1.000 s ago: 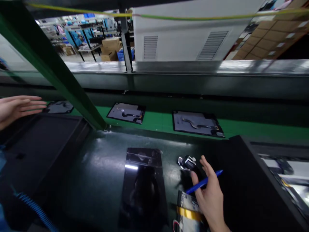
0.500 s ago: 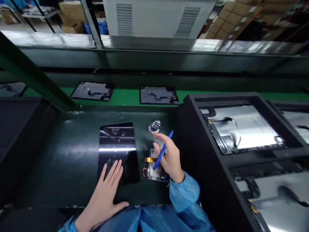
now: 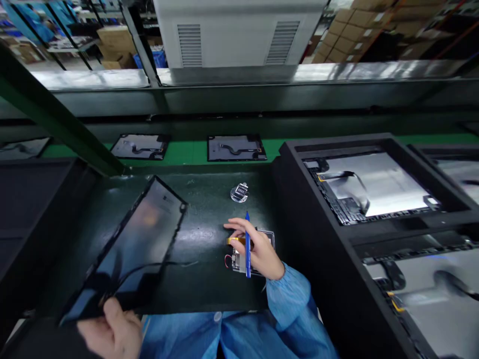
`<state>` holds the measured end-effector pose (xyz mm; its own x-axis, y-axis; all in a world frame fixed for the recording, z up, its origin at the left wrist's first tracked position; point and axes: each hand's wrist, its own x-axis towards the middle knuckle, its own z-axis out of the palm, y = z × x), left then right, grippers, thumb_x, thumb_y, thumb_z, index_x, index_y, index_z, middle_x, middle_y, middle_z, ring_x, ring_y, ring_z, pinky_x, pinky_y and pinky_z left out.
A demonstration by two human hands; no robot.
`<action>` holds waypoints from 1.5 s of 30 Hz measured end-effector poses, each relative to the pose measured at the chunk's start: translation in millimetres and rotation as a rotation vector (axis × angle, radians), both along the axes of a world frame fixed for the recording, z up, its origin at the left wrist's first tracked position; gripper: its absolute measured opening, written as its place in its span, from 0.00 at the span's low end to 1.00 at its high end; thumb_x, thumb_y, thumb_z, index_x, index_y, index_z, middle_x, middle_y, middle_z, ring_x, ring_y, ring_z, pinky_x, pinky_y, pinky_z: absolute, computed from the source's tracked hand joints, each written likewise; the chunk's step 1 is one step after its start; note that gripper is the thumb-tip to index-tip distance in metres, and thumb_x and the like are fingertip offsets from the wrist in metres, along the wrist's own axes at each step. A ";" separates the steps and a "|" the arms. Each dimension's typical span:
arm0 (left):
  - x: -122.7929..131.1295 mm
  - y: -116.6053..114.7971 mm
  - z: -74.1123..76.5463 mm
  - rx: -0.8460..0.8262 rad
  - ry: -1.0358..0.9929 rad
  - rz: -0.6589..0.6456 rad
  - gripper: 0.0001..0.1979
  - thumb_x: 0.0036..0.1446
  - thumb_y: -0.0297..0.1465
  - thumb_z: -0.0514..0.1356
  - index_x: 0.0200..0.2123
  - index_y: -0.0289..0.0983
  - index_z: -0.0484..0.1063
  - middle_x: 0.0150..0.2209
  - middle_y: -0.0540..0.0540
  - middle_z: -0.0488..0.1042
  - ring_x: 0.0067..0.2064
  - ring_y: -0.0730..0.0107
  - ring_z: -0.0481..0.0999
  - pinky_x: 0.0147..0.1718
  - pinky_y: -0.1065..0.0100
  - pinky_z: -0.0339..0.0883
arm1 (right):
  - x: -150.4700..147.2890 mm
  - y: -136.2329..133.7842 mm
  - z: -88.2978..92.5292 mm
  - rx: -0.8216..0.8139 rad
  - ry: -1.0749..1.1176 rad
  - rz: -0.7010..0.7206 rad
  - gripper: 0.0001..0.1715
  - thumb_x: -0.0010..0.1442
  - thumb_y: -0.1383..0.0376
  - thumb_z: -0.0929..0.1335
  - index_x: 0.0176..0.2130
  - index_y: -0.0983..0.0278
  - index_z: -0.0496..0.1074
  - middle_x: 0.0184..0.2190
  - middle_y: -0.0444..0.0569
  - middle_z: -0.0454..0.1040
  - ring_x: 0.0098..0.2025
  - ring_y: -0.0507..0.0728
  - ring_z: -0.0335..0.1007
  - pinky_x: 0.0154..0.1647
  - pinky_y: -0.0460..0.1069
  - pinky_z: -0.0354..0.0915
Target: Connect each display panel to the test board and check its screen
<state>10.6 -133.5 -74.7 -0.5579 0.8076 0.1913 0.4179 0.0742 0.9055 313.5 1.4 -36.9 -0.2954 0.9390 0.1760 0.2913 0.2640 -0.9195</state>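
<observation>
The left hand (image 3: 112, 331) is clamped on the near edge of the dark glass panel (image 3: 129, 247), tilting it off the mat (image 3: 209, 284). The right hand (image 3: 258, 249) pinches a blue pen (image 3: 247, 244) over the small circuit board (image 3: 249, 252). Best to grip the panel by its edges only, keeping it clear of the 2 trays (image 3: 374, 189).

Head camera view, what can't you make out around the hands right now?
Head view:
- Left hand: cut off by the bottom edge; its grip on the dark panel is partly hidden.
- Circuit board: mostly covered by the right hand and blue pen.
- Round metal piece: too small to identify.
</observation>
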 end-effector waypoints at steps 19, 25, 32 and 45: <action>-24.4 47.0 65.5 -0.879 -0.347 -0.903 0.27 0.64 0.52 0.52 0.38 0.37 0.81 0.31 0.42 0.79 0.28 0.63 0.75 0.28 0.66 0.71 | -9.3 -28.1 17.5 -0.015 0.116 -0.412 0.10 0.68 0.59 0.62 0.44 0.60 0.68 0.29 0.42 0.72 0.27 0.50 0.66 0.29 0.46 0.62; 23.2 70.3 47.1 -0.064 0.645 -0.839 0.25 0.65 0.40 0.58 0.61 0.34 0.67 0.55 0.36 0.74 0.56 0.51 0.73 0.58 0.57 0.64 | -17.2 -30.5 26.0 -0.038 0.006 -0.383 0.09 0.64 0.61 0.67 0.45 0.60 0.70 0.34 0.44 0.75 0.32 0.52 0.71 0.38 0.48 0.67; 10.9 99.8 42.3 -0.025 0.830 -0.967 0.38 0.67 0.45 0.54 0.71 0.31 0.46 0.71 0.29 0.50 0.72 0.43 0.46 0.68 0.40 0.37 | -59.8 -37.3 25.7 -0.233 0.136 -0.310 0.20 0.61 0.55 0.69 0.25 0.60 0.60 0.17 0.37 0.59 0.19 0.48 0.54 0.22 0.45 0.53; 10.6 153.6 33.2 -0.063 0.824 -0.966 0.24 0.71 0.32 0.45 0.61 0.22 0.64 0.66 0.28 0.61 0.69 0.47 0.57 0.68 0.46 0.51 | -120.1 -44.3 -14.0 -0.177 -0.140 -0.134 0.20 0.62 0.60 0.64 0.24 0.60 0.53 0.19 0.38 0.56 0.21 0.48 0.57 0.27 0.44 0.58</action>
<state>21.2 20.1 -41.5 0.5260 0.8377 0.1466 0.7609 -0.5406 0.3588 193.4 -43.0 -51.0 -0.1764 0.9839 -0.0283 0.4403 0.0531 -0.8963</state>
